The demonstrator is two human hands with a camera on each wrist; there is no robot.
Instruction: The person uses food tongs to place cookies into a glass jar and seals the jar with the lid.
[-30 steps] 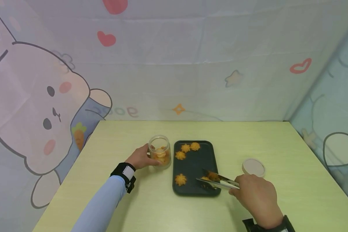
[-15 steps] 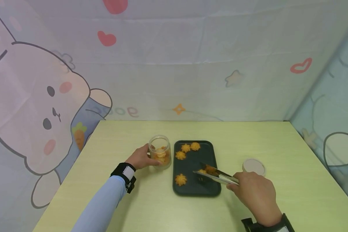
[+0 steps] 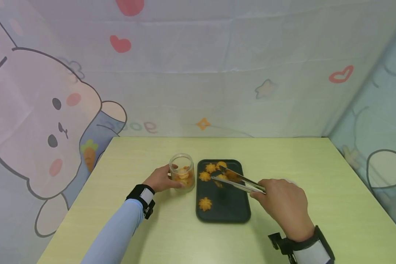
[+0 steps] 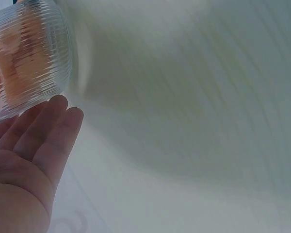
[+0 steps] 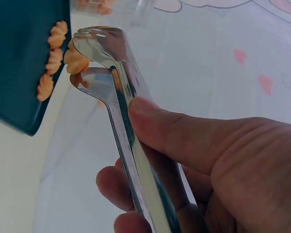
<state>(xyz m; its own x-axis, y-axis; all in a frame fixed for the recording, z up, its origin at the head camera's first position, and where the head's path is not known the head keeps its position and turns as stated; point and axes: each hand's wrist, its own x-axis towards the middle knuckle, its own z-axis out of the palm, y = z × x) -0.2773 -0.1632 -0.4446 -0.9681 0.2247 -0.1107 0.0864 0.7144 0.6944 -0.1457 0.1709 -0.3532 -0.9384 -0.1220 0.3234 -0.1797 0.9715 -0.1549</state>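
My left hand (image 3: 160, 179) wraps thumb and fingers round the side of a clear ribbed jar (image 3: 182, 159), which stands uncapped left of the tray and has several golden cookies (image 3: 183, 176) inside. In my right hand (image 3: 285, 205) are metal tongs (image 3: 250, 186), gripped between thumb and fingers. Their tips pinch a piped cookie (image 5: 75, 59), raised over the upper part of the dark tray (image 3: 226, 209). Several flower-shaped cookies lie at the tray's far left, partly overlapped by the tongs in the head view; a single cookie (image 3: 205, 204) lies near its front left.
Behind my right hand a sliver of the pale round lid (image 3: 291, 181) shows on the table (image 3: 330, 176). A printed cloth backdrop (image 3: 198, 73) hangs at the table's far edge, with another on the right.
My right hand has carried the tongs and pinched cookie away from me and to the left, from the tray's front right toward its far part. The left hand and jar stay put.
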